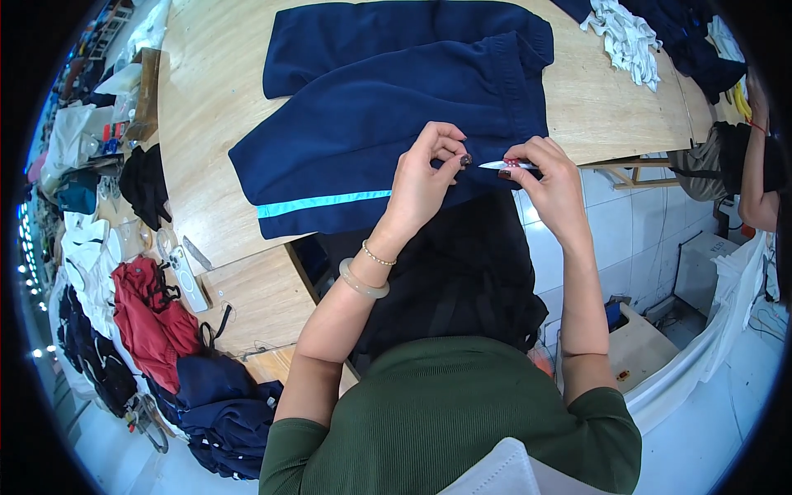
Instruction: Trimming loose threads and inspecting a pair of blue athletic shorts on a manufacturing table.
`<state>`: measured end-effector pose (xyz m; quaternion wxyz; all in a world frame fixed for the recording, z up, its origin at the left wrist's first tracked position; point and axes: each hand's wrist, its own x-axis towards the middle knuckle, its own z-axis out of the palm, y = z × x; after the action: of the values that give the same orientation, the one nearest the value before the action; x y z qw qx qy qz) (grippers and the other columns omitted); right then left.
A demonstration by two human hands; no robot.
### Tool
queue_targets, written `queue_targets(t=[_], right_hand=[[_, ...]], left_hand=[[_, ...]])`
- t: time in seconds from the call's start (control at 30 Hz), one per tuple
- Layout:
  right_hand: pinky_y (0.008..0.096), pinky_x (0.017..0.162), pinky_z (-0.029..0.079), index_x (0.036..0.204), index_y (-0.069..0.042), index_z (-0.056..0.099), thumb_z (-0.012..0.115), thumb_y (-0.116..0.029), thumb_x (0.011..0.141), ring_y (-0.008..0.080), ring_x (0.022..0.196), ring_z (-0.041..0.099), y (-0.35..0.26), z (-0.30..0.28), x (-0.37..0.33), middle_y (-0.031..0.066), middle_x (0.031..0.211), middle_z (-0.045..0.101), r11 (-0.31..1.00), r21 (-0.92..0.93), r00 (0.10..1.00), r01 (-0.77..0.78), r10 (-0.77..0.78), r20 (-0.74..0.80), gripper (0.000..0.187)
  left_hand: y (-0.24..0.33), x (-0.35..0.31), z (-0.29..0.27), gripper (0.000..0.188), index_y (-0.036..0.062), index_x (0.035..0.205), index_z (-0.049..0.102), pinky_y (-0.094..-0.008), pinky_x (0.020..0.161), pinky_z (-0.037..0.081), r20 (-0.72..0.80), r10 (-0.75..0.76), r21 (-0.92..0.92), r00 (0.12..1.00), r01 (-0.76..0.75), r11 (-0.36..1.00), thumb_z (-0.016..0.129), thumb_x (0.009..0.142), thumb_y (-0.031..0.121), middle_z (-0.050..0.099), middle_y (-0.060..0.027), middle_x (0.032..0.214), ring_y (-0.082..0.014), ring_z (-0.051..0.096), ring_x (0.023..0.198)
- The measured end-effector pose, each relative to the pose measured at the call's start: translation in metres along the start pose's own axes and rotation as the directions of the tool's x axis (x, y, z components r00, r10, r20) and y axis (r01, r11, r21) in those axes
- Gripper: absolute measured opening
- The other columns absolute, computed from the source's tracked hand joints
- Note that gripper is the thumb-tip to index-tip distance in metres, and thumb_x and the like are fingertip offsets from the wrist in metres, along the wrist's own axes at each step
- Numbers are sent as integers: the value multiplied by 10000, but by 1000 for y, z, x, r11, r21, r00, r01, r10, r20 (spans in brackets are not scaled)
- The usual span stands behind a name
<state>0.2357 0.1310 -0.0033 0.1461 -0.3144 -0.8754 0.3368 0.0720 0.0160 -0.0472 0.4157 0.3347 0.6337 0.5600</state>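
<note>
A pair of navy trousers (355, 124) lies across the table before me, its gathered waistband to the right and a light blue stripe along its near edge. Over the trousers' near right part, my left hand (425, 177) is closed in a pinch; anything between its fingertips is too small to make out. Just right of it, my right hand (551, 180) grips small thread snips (493, 165) with a red part near the fingers. Their pale pointed blades face the left fingertips, a short gap away. Beyond lies more folded navy clothing (363, 41).
The pale wooden table (198, 107) has white cloth pieces (623, 37) at the far right. A white phone (188, 280) lies on the left, near a red garment (148, 322) and a navy clothing pile (227, 421). Another person's arm (755, 181) shows at right.
</note>
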Motion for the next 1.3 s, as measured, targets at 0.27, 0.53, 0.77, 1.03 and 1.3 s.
queue_targets(t=[0.27, 0.53, 0.77, 1.03, 1.3], right_hand=[[348, 729, 467, 909, -26, 676, 737, -61, 792, 250, 813, 579, -4, 7, 2, 65, 832, 627, 999, 31, 999, 26, -25, -21, 137], [325, 706, 451, 916, -5, 667, 760, -28, 762, 231, 790, 566, -7, 19, 4, 74, 796, 602, 997, 29, 997, 78, -78, 4, 182], [345, 718, 471, 881, -33, 675, 766, -72, 758, 240, 817, 576, -9, 21, 6, 53, 832, 632, 996, -5, 996, 86, -86, 15, 158], [265, 759, 482, 967, 21, 662, 708, 14, 792, 159, 819, 622, 20, 3, 6, 76, 872, 636, 939, 341, 976, -43, 112, -185, 182], [246, 741, 474, 987, 30, 667, 705, 4, 821, 126, 805, 604, 25, -2, -3, 57, 891, 637, 934, 338, 971, -114, 177, -160, 172]], left_hand=[[-11, -2, -10, 221, 36, 1147, 519, -181, 618, 463, -30, 4, -237, 1000, -11, 971, 600, 949, -18, 631, -21, 976, -55, 578, 834], [-10, -1, -11, 227, 40, 1151, 520, -171, 624, 452, -27, -11, -259, 1000, 4, 966, 613, 949, -5, 634, -14, 977, -41, 562, 816], [-10, -1, -12, 221, 39, 1148, 516, -174, 619, 458, -24, -9, -268, 1000, 2, 963, 609, 952, -3, 633, -14, 972, -44, 568, 818], [-13, -8, -11, 173, 33, 1083, 621, -204, 628, 468, -31, 72, -71, 997, -74, 995, 637, 920, -23, 589, -19, 937, -68, 551, 772], [-12, -14, -3, 166, 37, 929, 705, -303, 681, 507, 134, 530, 561, 837, -505, 656, 737, 776, -19, 591, -43, 900, -197, 583, 786]])
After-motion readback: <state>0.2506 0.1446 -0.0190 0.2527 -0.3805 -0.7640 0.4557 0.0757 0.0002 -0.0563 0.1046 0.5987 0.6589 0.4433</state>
